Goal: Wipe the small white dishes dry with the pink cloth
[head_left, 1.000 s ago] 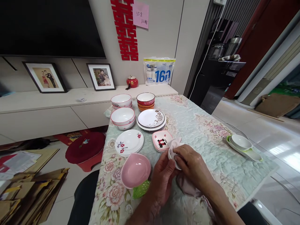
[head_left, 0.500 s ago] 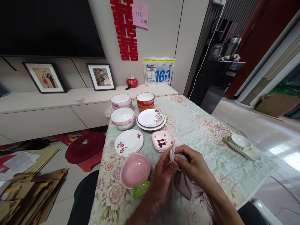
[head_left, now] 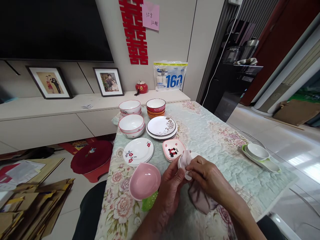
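Note:
My left hand [head_left: 171, 186] is closed round a small white dish [head_left: 187, 177], tilted and largely covered by fingers and cloth. A greyish-pink cloth [head_left: 200, 199] is pinched in my right hand [head_left: 208, 173]; part of it is pressed into the dish, and the rest hangs below. Behind my right fingers shows another white rim [head_left: 194, 155], mostly hidden. Just beyond my left hand lies a square pink cat-patterned plate [head_left: 173, 149], stacked on others. To the left sits a pink fruit-shaped bowl [head_left: 145, 181] with a green leaf [head_left: 150, 202].
Flowered plates [head_left: 138, 151], brown-patterned plates [head_left: 161, 126], white bowls [head_left: 131, 123] and red and orange bowls [head_left: 155, 106] stand stacked on the floral tablecloth [head_left: 197, 126]. Small white dishes [head_left: 258, 151] rest on a green-edged tray at the right. A red stool [head_left: 92, 156] stands left.
The cloth has moved over the inside of the small white dish, whose rim now shows more. My right hand has shifted slightly right, and the hanging cloth has spread rightward.

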Available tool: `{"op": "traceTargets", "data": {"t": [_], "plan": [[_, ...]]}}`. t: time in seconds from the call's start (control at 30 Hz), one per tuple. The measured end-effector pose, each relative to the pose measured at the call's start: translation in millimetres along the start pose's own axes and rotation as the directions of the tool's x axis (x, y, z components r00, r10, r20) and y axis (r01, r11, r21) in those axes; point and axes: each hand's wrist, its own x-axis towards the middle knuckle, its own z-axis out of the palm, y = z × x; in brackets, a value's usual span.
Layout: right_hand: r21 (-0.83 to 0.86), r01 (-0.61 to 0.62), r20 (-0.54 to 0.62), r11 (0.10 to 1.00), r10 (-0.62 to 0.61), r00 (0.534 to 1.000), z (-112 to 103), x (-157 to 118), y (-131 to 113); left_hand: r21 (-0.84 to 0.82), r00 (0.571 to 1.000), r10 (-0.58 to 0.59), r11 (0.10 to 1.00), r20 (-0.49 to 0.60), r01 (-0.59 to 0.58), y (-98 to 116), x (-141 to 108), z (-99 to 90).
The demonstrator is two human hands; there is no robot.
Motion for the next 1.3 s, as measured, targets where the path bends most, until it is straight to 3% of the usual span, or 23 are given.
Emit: {"op": "traceTargets", "data": {"t": [0.1, 0.27, 0.33, 0.5, 0.6, 0.67, 0.8, 0.87, 0.97, 1.03, 1.17, 1.3], "plan": [[-0.128, -0.075, -0.127, 0.989, 0.058, 0.99, 9.4, 1.7, -1.3, -0.003, 0.999, -0.024, 1.0, 0.037, 0.024, -1.6, -1.2, 0.2], [-0.208, -0.046, -0.303, 0.977, -0.02, 0.953, 21.9, 6.2, -8.5, -0.01, 0.997, -0.059, 0.998, 0.056, 0.059, -1.8, -3.0, 1.7], [-0.129, -0.007, -0.259, 0.992, -0.027, 0.965, 21.2, 6.9, -12.0, -0.016, 0.996, -0.054, 0.998, 0.064, 0.055, -0.5, -2.9, 2.0], [0.162, 0.069, -0.022, 0.984, -0.066, 0.998, 2.3, 4.0, -15.6, -0.029, 0.997, -0.031, 0.999, 0.066, 0.033, 2.5, -1.9, 2.4], [0.131, 0.04, 0.058, 0.991, -0.047, 0.997, -5.5, 0.2, -10.7, -0.022, 0.999, -0.008, 1.0, 0.037, 0.008, 3.1, -1.3, 2.8], [-0.001, 0.002, 0.002, 1.0, -0.002, 1.0, -4.8, -1.2, -4.9, 0.001, 1.0, -0.004, 1.0, 0.029, 0.004, 2.7, -1.1, 2.5], [-0.249, -0.118, -0.244, 0.961, 0.056, 0.968, 2.9, 0.2, 6.9, -0.025, 0.999, -0.044, 0.999, 0.025, 0.044, 0.5, -2.1, 0.5], [-0.255, -0.124, -0.334, 0.959, 0.033, 0.942, 4.9, 1.5, 9.6, -0.069, 0.996, -0.084, 0.994, 0.027, 0.086, -0.1, -3.1, -0.3], [-0.097, -0.04, -0.409, 0.994, -0.003, 0.912, 3.4, 1.9, 5.5, -0.126, 0.99, -0.128, 0.983, 0.057, 0.134, 0.4, -3.9, 0.1], [0.036, 0.026, -0.39, 0.999, -0.01, 0.921, 1.1, 1.5, -1.7, -0.148, 0.988, -0.123, 0.98, 0.092, 0.136, 1.1, -3.6, 1.2], [0.208, 0.091, -0.191, 0.974, -0.051, 0.98, 1.2, 2.1, -12.8, -0.158, 0.99, -0.08, 0.982, 0.119, 0.099, 1.8, -2.5, 3.2], [0.072, 0.112, -0.202, 0.991, -0.096, 0.975, 9.8, 4.6, -11.1, -0.12, 0.994, -0.076, 0.989, 0.084, 0.086, 0.9, -2.0, 2.9]]}}
